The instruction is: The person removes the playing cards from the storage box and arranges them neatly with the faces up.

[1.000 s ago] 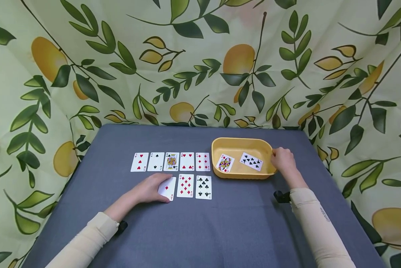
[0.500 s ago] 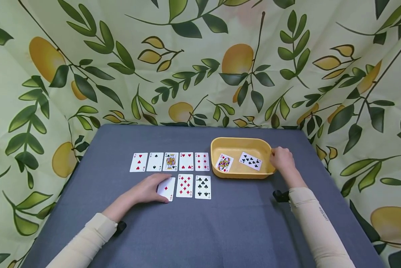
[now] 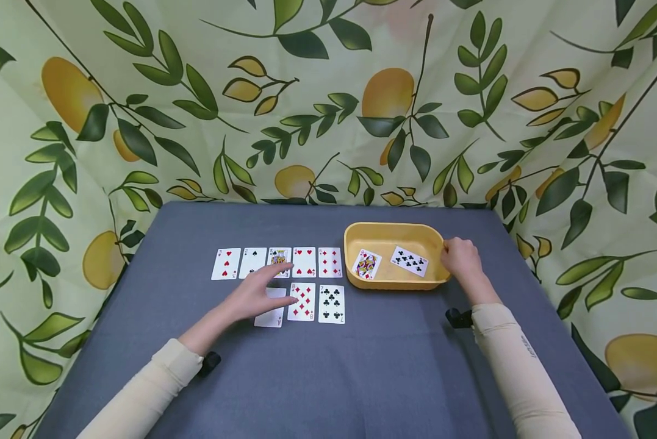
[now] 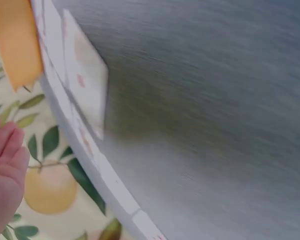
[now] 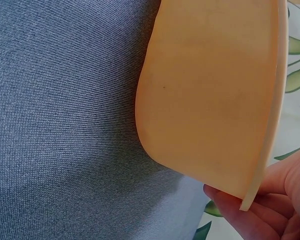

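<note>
My left hand (image 3: 254, 294) is spread over the near row of playing cards, thumb and fingers apart and holding nothing. Beneath it lies the ace of diamonds (image 3: 269, 318), partly covered by the hand. To its right are the eight of diamonds (image 3: 303, 299) and the seven of clubs (image 3: 332, 303). My right hand (image 3: 464, 267) pinches the right end of a yellow plastic tray (image 3: 394, 285); in the right wrist view its fingers grip the tray's rim (image 5: 262, 165). Inside the tray lie a face card (image 3: 367, 264) and a clubs card (image 3: 409, 261).
A far row of cards runs left of the tray: the three of hearts (image 3: 226, 264), a spades card (image 3: 252, 262), a king (image 3: 279, 256), a hearts card (image 3: 304, 263) and a diamonds card (image 3: 330, 263). A grey-blue cloth (image 3: 328, 378) covers the table; patterned fabric (image 3: 317, 122) hangs behind.
My left hand has left the edges of the ace of diamonds and risen up and rightward, fingers spreading. The ace stays on the table. My right hand keeps its grip on the tray.
</note>
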### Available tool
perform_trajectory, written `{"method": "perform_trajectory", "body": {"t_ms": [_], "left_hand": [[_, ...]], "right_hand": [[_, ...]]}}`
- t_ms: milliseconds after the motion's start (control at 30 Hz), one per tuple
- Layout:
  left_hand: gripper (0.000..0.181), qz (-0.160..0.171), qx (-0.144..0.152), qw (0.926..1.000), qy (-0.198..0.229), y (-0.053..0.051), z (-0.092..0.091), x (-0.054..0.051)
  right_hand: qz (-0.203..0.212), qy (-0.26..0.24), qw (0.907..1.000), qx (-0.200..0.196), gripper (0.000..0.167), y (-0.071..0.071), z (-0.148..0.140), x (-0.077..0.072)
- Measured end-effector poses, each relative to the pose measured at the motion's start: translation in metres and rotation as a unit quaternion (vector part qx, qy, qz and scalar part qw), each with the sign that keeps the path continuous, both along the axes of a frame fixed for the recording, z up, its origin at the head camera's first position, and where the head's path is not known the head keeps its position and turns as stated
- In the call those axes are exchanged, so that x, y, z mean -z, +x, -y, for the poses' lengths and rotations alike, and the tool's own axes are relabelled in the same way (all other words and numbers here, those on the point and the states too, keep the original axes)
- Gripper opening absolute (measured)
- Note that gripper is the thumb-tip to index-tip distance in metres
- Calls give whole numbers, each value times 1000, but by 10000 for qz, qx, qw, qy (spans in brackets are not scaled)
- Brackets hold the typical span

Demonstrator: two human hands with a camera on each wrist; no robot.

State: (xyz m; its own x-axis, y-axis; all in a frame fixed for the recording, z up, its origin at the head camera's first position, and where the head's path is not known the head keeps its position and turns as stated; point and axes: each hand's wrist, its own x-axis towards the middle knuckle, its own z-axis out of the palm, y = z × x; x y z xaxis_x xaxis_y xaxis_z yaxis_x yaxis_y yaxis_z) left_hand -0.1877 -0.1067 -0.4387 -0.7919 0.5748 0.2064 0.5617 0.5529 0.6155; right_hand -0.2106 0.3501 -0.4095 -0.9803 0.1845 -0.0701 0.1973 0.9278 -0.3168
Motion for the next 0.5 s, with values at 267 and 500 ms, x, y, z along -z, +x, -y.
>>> {"method": "perform_trajectory", "body": {"t_ms": [267,500], "left_hand": [[74,334,-257,9975,576,-11,-35,-21],[73,223,189,9972,694,-25,-56,-32]], "right_hand": [[-114,-9,9999,-63,19,0,-1,0],[11,2,10000,-8,16,1,0,0]]}}
